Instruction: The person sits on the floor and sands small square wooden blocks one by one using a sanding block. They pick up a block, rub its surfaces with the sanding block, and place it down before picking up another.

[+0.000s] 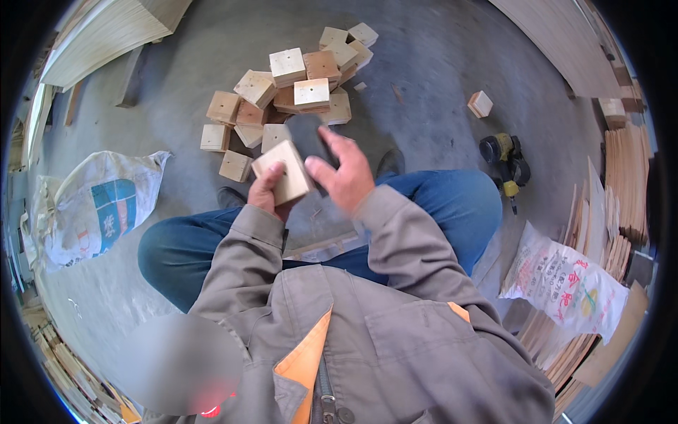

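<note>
My left hand [265, 189] is closed around a pale square wooden block [288, 175], thumb on its upper face, held up above the floor between my knees. My right hand [347, 178] grips a dark grey flat pad [308, 134] at the block's right edge. The pad is smeared by motion, and whether it touches the block I cannot tell. Just beyond my hands lies a heap of similar wooden blocks [311, 93], most with a small dark hole in the top face.
A lone wooden block [480, 104] and a yellow-and-black power tool [506, 161] lie on the floor to the right. White woven sacks lie at left [92, 212] and right [565, 279]. Stacked thin boards [627, 177] line the right side; more sheets [116, 39] stand at the far left.
</note>
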